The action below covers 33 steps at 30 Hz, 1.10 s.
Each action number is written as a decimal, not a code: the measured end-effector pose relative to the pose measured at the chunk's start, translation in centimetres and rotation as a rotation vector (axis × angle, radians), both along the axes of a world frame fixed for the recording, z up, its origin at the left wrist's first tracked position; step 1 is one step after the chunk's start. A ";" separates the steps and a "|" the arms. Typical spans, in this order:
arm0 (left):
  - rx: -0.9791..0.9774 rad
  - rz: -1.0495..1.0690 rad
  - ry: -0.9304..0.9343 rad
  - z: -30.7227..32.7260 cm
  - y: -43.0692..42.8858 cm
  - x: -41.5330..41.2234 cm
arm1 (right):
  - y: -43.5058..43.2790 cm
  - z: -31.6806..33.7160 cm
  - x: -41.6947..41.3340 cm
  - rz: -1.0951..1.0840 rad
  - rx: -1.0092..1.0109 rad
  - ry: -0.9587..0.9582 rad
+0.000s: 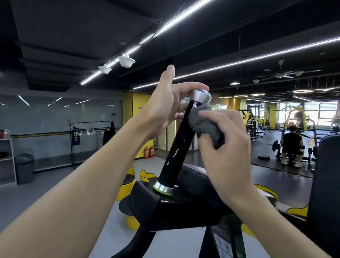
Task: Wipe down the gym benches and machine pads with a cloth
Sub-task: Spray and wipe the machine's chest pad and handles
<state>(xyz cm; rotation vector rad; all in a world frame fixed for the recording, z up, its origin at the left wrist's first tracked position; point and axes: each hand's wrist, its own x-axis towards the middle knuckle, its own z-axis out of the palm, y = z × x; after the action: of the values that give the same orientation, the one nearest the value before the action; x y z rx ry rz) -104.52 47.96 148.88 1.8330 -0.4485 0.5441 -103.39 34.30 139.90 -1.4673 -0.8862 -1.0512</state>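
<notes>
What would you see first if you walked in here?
Right in the middle, a black handle with a silver cap sticks up. The left hand grips its top while the right hand presses a grey cloth against it. Far right, a person sits at a yellow machine.

right hand (227,152) presses grey cloth (205,122) against black handle (179,144).

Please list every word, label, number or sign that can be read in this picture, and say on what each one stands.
Nothing can be read with certainty.
Instruction label on the machine frame: pictograms and small print, too blurred.
White print near the top of the black handle: blurred, not readable.
Purple marks on the yellow wall: too small.
</notes>
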 end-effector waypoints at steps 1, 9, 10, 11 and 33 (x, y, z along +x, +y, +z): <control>0.005 0.005 0.000 0.0 0.0 0.0 | 0.1 0.9 1.0 -0.014 0.115 0.042; -0.023 -0.010 -0.025 -0.6 0.0 0.4 | 1.7 -2.3 1.2 0.154 0.006 0.062; -0.021 -0.008 -0.027 -0.7 0.0 0.4 | 1.2 -2.8 0.9 0.204 -0.050 0.085; -0.019 -0.005 -0.029 -0.7 -0.1 0.4 | 0.7 -2.8 0.9 0.237 -0.072 0.102; 0.047 -0.023 0.013 -1.2 0.6 -0.2 | -0.3 -5.1 -1.9 0.298 -0.332 0.253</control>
<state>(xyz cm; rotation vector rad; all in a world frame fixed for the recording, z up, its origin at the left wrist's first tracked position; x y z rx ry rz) -104.68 48.57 147.69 1.8728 -0.4770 0.5098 -105.34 33.99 134.83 -1.6351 -1.0895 -0.5014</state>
